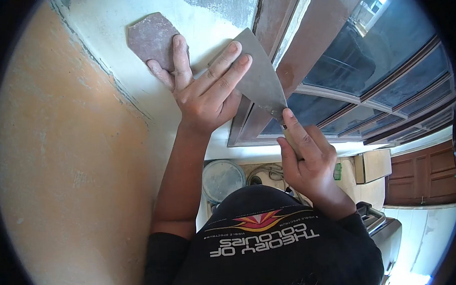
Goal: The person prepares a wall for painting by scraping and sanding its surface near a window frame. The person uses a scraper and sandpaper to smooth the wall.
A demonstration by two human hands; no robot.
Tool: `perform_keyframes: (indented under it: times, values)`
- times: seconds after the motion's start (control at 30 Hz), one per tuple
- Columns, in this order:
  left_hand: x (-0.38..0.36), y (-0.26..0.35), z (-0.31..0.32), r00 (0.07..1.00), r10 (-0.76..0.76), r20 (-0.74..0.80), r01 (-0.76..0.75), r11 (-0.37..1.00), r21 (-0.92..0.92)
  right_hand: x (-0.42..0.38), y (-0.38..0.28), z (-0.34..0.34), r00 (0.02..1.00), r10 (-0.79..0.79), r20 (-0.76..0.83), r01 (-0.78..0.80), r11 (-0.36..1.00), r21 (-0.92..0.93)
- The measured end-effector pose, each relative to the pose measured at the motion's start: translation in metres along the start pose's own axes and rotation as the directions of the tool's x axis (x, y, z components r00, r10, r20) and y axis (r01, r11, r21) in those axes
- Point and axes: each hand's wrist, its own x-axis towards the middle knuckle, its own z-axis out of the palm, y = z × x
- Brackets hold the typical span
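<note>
head view: only view, looking down along the wall at my own hands
putty knife point(260, 76): wide trapezoid steel blade, dull grey, smeared; blade flat against the white wall strip beside the window frame
handle: pale, mostly hidden in my right fist
right hand point(306, 160): fingers closed tight around the handle, index finger stretched up along the blade neck
left hand point(206, 88): fingers spread; two fingertips press on the blade's upper left face, the other fingers pin the sandpaper
sandpaper point(151, 38): worn reddish-brown sheet, irregular torn outline, matte grit, lying flat on the wall, up-left of the blade and apart from it
wall strip point(114, 41): white filler coat, smooth with faint scrape marks, ragged grey-green edge where it meets the orange area
orange wall point(63, 163): rough, mottled, chalky; takes up the whole left side
window frame point(290, 55): brown painted wood, straight stacked mouldings, scuffed pale in spots; the blade's right edge overlaps it
glass panes point(385, 51): dark, reflective, right of the frame
room to move: free white surface above and left of the blade up to the sandpaper; the frame blocks the right side
bucket point(223, 179): round, grey-crusted, on the floor below, between my forearms
my shirt point(262, 247): black, printed logo, fills bottom centre
</note>
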Motion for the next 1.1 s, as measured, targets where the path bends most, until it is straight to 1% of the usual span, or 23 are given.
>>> perform_keyframes:
  times: [0.1, 0.13, 0.2, 0.3, 0.33, 0.4, 0.43, 0.53, 0.6, 0.73, 0.8, 0.93, 1.0, 1.1]
  values:
    - [-0.001, -0.001, 0.004, 1.000, 0.027, -0.013, -0.027, 1.000, 0.010, -0.001, -0.003, -0.002, 1.000, 0.020, 0.014, -0.019, 0.999, -0.031]
    - [-0.001, 0.000, 0.003, 1.000, 0.022, -0.012, -0.022, 1.000, 0.010, -0.001, -0.007, -0.004, 1.000, 0.020, 0.019, -0.019, 0.999, -0.031]
    - [-0.001, 0.001, -0.001, 0.998, -0.035, 0.046, 0.032, 0.998, 0.051, -0.001, -0.016, -0.008, 0.996, 0.067, 0.064, -0.068, 0.998, 0.012]
    - [-0.001, 0.001, -0.001, 0.997, -0.038, 0.061, 0.035, 0.998, 0.056, -0.002, -0.012, -0.008, 0.994, 0.077, 0.075, -0.076, 0.997, -0.017]
    - [0.000, 0.002, -0.002, 0.998, -0.039, 0.056, 0.036, 0.998, 0.058, -0.001, -0.011, -0.007, 0.995, 0.072, 0.075, -0.071, 0.997, -0.019]
    - [0.001, 0.004, -0.003, 0.996, -0.057, 0.067, 0.053, 0.997, 0.060, 0.000, -0.008, -0.007, 0.999, 0.005, 0.036, -0.004, 0.999, -0.034]
    - [0.002, 0.004, -0.001, 0.996, -0.057, 0.064, 0.054, 0.997, 0.058, 0.002, -0.006, -0.009, 0.999, 0.004, 0.036, -0.003, 0.999, -0.037]
    - [0.001, 0.003, 0.001, 0.998, -0.052, 0.040, 0.050, 0.997, 0.054, 0.003, -0.008, -0.011, 0.999, 0.026, 0.029, -0.025, 0.999, -0.040]
    - [0.001, 0.003, 0.001, 0.998, -0.047, 0.039, 0.045, 0.997, 0.069, 0.004, -0.011, -0.013, 0.997, 0.076, 0.028, -0.076, 0.997, 0.005]
    - [0.001, 0.003, 0.004, 0.999, -0.053, 0.013, 0.052, 0.997, 0.053, 0.006, -0.013, -0.016, 0.995, 0.085, 0.051, -0.084, 0.996, -0.031]
    - [0.002, 0.004, 0.003, 0.997, -0.072, 0.011, 0.071, 0.995, 0.064, 0.009, -0.013, -0.017, 0.996, 0.075, 0.039, -0.075, 0.997, -0.012]
    - [0.004, 0.005, 0.000, 0.998, -0.058, 0.021, 0.057, 0.997, 0.054, 0.004, -0.015, -0.011, 0.996, 0.090, -0.008, -0.089, 0.995, 0.041]
    - [0.005, 0.007, 0.001, 0.997, -0.070, 0.017, 0.069, 0.996, 0.064, 0.005, -0.012, -0.013, 0.991, 0.131, 0.023, -0.132, 0.990, 0.041]
    - [0.005, 0.006, 0.002, 0.994, -0.106, 0.003, 0.106, 0.994, 0.027, 0.008, -0.014, -0.013, 0.995, 0.102, 0.023, -0.103, 0.993, 0.062]
